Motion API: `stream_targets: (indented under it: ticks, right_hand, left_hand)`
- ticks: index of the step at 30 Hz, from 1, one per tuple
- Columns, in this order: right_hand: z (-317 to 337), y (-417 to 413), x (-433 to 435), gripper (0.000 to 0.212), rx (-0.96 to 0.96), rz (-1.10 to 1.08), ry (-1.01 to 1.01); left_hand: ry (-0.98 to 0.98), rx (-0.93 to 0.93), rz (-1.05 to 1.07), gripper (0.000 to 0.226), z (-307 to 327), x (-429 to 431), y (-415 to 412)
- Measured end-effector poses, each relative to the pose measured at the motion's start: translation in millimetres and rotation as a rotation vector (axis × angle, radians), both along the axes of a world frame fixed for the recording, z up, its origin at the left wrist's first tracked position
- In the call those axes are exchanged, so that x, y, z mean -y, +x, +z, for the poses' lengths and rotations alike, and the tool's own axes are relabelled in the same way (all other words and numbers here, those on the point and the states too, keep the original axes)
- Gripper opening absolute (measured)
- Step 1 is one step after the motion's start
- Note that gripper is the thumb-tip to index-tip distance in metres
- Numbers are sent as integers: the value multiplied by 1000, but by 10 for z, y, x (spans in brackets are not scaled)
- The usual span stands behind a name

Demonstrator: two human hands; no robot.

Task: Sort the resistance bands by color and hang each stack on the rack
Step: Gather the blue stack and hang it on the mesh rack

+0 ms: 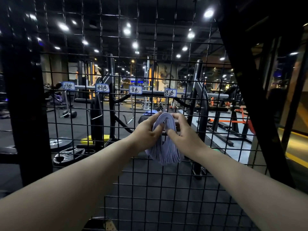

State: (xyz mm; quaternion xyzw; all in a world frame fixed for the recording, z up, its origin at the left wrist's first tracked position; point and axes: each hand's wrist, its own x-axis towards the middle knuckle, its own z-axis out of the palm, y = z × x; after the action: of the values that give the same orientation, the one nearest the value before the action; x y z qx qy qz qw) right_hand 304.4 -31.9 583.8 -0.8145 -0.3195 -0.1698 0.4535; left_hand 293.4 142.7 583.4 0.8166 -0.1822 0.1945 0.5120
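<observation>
A thick stack of pale blue-lavender resistance bands [166, 152] hangs folded in front of the black wire grid rack [150, 189]. My left hand [148, 132] grips its left side and my right hand [181, 132] pinches its right side near the top fold. The stack sits just below the rightmost of several handwritten white labels [170, 92] fixed along the grid. Metal hooks [98, 112] stick out under the other labels and carry nothing. Whatever hook lies under the stack is hidden by the bands and my fingers.
Thick black frame posts stand at the left [25, 114] and slant at the right [260, 97]. Behind the grid is a gym floor with weight plates [66, 152], a yellow plate [95, 139], dumbbells and machines. A dark object [100, 225] sits at the bottom edge.
</observation>
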Motion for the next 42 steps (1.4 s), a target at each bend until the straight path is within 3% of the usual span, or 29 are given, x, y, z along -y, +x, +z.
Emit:
stream_targets:
  ticks: [3,10,17,25,29,33,37,39,42]
  right_hand:
    - [34,-6,-40,36,-101,5,56]
    - [54,19,-161,44,-128,-48,50]
    - [84,23,-123,46,-69,-176,-69]
    - [27,11,-119,89,-148,-146,-259]
    - [-32,-22,-110,87,-121,-116,-295]
    - [-34,-50,-60,89,-71,-125,-387]
    - [-76,-99,-31,82,5,-195,-511]
    - [-111,-131,-89,75,51,-253,-518]
    - [-146,-135,-182,71,127,-363,-504]
  left_hand:
    - [-7,-8,-1,44,37,-3,-24]
    - [-97,-95,-74,42,64,-53,-37]
    - [35,-112,-39,48,107,-128,-17]
    - [40,-60,-1,48,75,-68,-54]
    - [144,59,75,51,4,48,-94]
    - [128,16,89,73,-46,81,-117]
    - [248,-23,118,96,-59,106,-163]
    - [251,0,194,86,-70,155,-184]
    - [218,54,239,45,-81,223,-235]
